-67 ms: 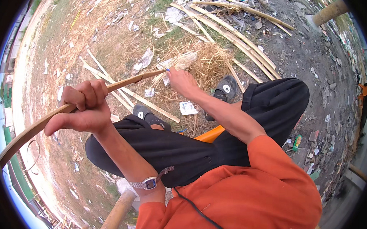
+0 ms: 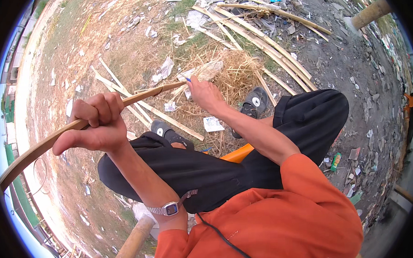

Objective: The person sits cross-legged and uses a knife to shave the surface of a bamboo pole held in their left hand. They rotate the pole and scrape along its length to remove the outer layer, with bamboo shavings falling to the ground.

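Note:
My left hand [image 2: 98,122] is wrapped round a long bamboo strip [image 2: 37,148], its thumb stretched along it. The strip runs from the far left edge, through this hand, to my right hand [image 2: 206,96]. Closed fingers of my right hand meet at the strip's other end, around a small tool with a blue part [image 2: 188,79]. Most of that tool is hidden, so its kind is unclear. Beyond the right hand lies a heap of pale shavings [image 2: 238,65].
Several split bamboo strips [image 2: 270,48] lie on the ground ahead, with more crossed strips [image 2: 141,102] nearer left. Thick bamboo poles stand at the lower left [image 2: 131,245] and upper right [image 2: 372,14]. Paper scraps litter the ground. Beneath my legs shows something orange [image 2: 237,154].
The view has shifted very slightly. Both hands keep their grip, and the bamboo strip stays in nearly the same place.

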A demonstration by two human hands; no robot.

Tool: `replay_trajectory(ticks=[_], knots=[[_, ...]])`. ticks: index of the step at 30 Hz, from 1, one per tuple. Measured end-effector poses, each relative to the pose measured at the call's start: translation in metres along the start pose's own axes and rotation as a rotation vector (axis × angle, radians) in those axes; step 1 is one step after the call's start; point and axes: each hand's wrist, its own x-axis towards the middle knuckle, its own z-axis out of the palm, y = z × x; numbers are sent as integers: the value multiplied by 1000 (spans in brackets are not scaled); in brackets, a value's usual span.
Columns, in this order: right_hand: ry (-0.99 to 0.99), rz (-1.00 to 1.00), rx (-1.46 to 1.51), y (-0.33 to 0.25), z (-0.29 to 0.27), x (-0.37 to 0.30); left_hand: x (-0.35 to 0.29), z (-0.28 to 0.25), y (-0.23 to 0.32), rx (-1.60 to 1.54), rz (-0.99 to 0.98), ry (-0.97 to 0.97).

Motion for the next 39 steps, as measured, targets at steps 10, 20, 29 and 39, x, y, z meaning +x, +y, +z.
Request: replay_trajectory(ticks=[10,20,29,39], knots=[[-8,-5,31,-14,-11,-21,-5,0,2,-34,-2,-10],[4,24,53,-6,1,-6,3,-2,1,-51,27,13],[-11,51,76,-23,-14,-14,-6,0,2,54,13,31],[74,281,-85,102,43,-28,-4,1,1,-39,18,-63]])
